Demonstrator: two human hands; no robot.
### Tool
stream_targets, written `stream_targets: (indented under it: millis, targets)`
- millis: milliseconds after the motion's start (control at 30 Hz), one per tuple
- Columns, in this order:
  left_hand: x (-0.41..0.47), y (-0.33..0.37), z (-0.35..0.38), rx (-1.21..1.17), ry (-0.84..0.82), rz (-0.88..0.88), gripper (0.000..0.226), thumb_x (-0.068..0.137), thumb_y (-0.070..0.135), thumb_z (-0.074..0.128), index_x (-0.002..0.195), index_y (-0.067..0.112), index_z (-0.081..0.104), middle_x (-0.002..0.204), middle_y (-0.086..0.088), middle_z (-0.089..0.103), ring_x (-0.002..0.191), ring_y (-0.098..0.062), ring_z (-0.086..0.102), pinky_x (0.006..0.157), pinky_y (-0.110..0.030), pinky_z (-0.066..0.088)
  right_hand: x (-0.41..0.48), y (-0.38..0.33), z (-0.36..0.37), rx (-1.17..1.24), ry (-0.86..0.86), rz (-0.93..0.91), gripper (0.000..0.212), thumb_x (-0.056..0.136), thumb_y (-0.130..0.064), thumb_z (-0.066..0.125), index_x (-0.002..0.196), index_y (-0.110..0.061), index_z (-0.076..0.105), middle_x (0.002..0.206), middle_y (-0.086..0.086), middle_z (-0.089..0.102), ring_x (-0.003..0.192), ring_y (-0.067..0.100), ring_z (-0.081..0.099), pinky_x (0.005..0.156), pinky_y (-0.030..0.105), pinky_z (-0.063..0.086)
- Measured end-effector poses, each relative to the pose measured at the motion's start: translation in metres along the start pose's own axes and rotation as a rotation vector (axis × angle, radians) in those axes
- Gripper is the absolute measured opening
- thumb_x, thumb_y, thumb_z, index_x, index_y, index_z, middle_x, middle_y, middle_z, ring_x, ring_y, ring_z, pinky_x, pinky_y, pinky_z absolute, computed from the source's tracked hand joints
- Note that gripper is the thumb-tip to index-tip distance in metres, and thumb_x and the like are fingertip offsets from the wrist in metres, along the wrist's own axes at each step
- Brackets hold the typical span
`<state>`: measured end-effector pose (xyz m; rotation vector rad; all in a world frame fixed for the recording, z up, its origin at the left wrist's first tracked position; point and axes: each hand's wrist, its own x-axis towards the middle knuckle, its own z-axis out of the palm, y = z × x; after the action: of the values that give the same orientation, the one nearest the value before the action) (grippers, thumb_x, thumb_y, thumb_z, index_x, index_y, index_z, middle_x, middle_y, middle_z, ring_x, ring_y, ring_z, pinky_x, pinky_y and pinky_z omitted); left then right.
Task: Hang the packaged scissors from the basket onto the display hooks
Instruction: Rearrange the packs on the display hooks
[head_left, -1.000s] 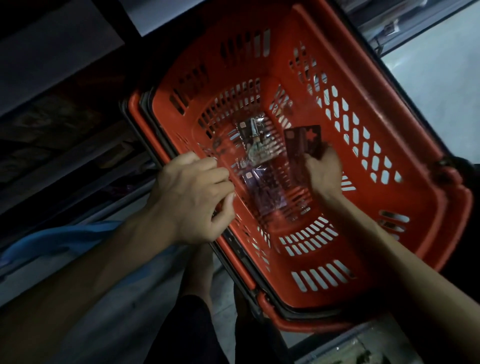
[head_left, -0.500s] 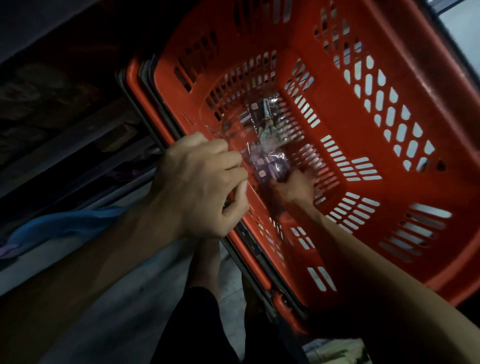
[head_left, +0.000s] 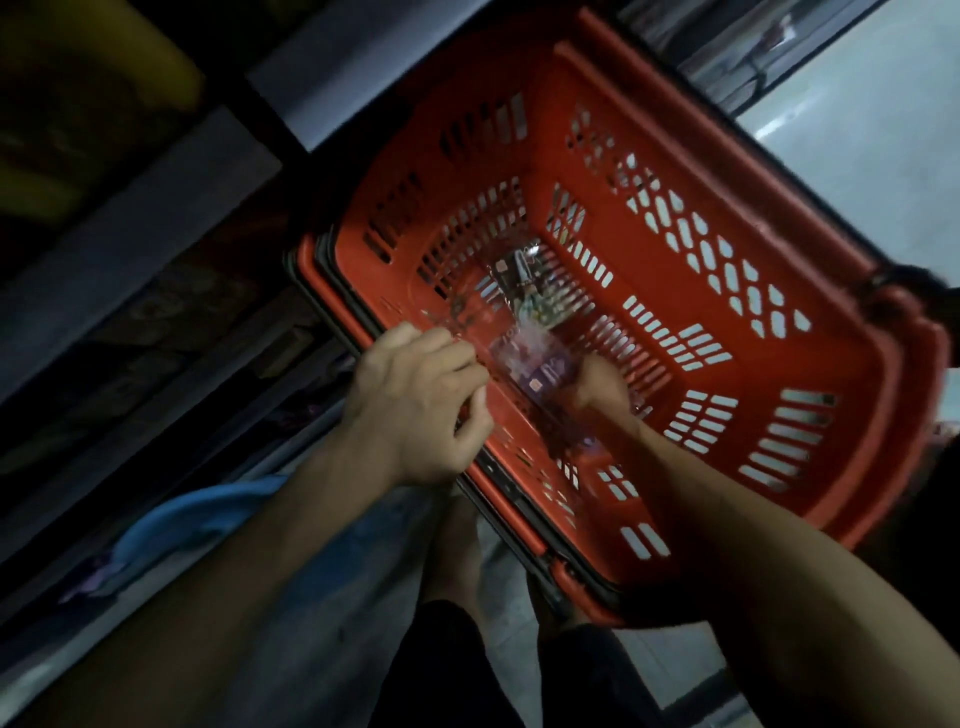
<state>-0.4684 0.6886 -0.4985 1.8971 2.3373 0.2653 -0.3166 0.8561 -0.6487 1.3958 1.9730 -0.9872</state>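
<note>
A red plastic basket (head_left: 737, 171) lies tilted in front of me. On its slotted floor lies a clear scissors pack (head_left: 530, 291) with a dark card. A second scissors pack (head_left: 535, 364), with a purple card, sits nearer to me. My right hand (head_left: 597, 389) reaches down inside the basket and grips the near end of the purple pack. My left hand (head_left: 415, 405) is at the basket's near-left rim with its fingers curled over the edge. No display hooks are in view.
Dark shelving (head_left: 130, 249) runs along the left. A blue cloth (head_left: 197, 525) lies under my left forearm. My legs in dark clothing (head_left: 441, 665) are below the basket. Pale floor (head_left: 883, 130) shows at the upper right.
My right hand, which held a dark card higher up in the basket, has gone down to the basket floor and closed on the purple pack. My left hand stays at the rim.
</note>
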Motion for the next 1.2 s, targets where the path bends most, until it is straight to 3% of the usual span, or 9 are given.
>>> stream_targets:
  millis: [233,400,533,633,733,867,1033,1133,1200]
  targets:
    - [0.002,0.003,-0.015,0.026,-0.11,-0.003,0.025,0.089,0.031,0.051,0.074,0.019,0.067,0.075,0.002,0.06,0.075,-0.024,0.058,0.073,-0.038,0.037,-0.084,-0.01,-0.056,0.199,0.218,-0.074,0.04,0.081,-0.05,0.073,0.103,-0.017,0.071,0.095,0.007,0.077,0.093,0.032,0.073,0.075,0.04,0.058]
    - [0.012,0.019,-0.032,-0.097,-0.338,-0.249,0.034,0.097,0.047,0.046,0.098,0.03,0.075,0.096,0.013,0.073,0.095,-0.017,0.067,0.085,-0.035,0.039,-0.159,-0.011,-0.115,0.648,0.309,-0.15,0.029,0.076,-0.035,0.084,0.101,-0.024,0.073,0.092,-0.01,0.078,0.085,0.01,0.073,0.081,0.037,0.059]
    - [0.041,0.056,-0.068,-0.79,-0.315,-0.593,0.027,0.106,0.035,0.058,0.125,0.022,0.071,0.119,0.001,0.076,0.112,-0.02,0.069,0.097,-0.031,0.048,-0.221,0.0,-0.157,0.972,0.367,-0.237,0.032,0.081,-0.014,0.087,0.107,-0.02,0.07,0.097,-0.007,0.079,0.088,0.004,0.074,0.08,0.029,0.057]
    - [0.066,0.109,-0.111,-1.293,-0.172,-0.744,0.035,0.112,0.035,0.044,0.138,0.021,0.063,0.112,-0.015,0.077,0.097,-0.026,0.071,0.08,-0.032,0.055,-0.26,0.013,-0.186,1.099,0.475,-0.297,0.035,0.082,-0.008,0.085,0.112,-0.015,0.069,0.098,-0.009,0.078,0.089,0.005,0.075,0.079,0.024,0.059]
    - [0.089,0.162,-0.161,-1.407,-0.184,-0.595,0.027,0.109,0.033,0.05,0.125,0.022,0.069,0.118,-0.007,0.078,0.101,-0.019,0.075,0.08,-0.025,0.057,-0.296,0.025,-0.21,1.153,0.565,-0.315,0.037,0.083,-0.009,0.085,0.114,-0.016,0.066,0.103,-0.005,0.077,0.089,0.004,0.074,0.078,0.022,0.06]
    - [0.119,0.211,-0.202,-1.326,-0.132,-0.347,0.022,0.097,0.005,0.071,0.117,0.014,0.066,0.121,-0.013,0.076,0.107,-0.02,0.072,0.091,-0.031,0.059,-0.337,0.041,-0.242,1.185,0.727,-0.328,0.041,0.083,-0.014,0.085,0.116,-0.02,0.062,0.108,-0.005,0.074,0.089,0.001,0.072,0.086,0.031,0.061]
    - [0.139,0.267,-0.241,-1.326,-0.254,-0.18,0.041,0.092,0.009,0.078,0.129,0.018,0.061,0.118,-0.003,0.079,0.111,-0.02,0.076,0.092,-0.037,0.062,-0.394,0.065,-0.275,1.253,1.017,-0.342,0.089,0.089,-0.003,0.077,0.156,-0.031,0.026,0.115,-0.032,0.051,0.089,-0.032,0.056,0.074,-0.002,0.044]
    - [0.139,0.304,-0.257,-1.37,-0.358,-0.051,0.046,0.092,0.002,0.076,0.131,0.016,0.056,0.111,0.003,0.081,0.103,-0.016,0.078,0.079,-0.025,0.062,-0.426,0.077,-0.281,1.119,1.239,-0.271,0.095,0.092,-0.006,0.075,0.16,-0.039,0.018,0.115,-0.053,0.04,0.092,-0.039,0.047,0.075,-0.008,0.036]
    - [0.134,0.325,-0.264,-1.362,-0.432,0.041,0.049,0.09,0.003,0.078,0.131,0.017,0.054,0.107,0.007,0.081,0.1,-0.013,0.078,0.076,-0.022,0.061,-0.444,0.084,-0.278,1.034,1.358,-0.169,0.092,0.093,-0.019,0.076,0.158,-0.052,0.02,0.124,-0.045,0.048,0.096,-0.031,0.053,0.079,-0.003,0.041]
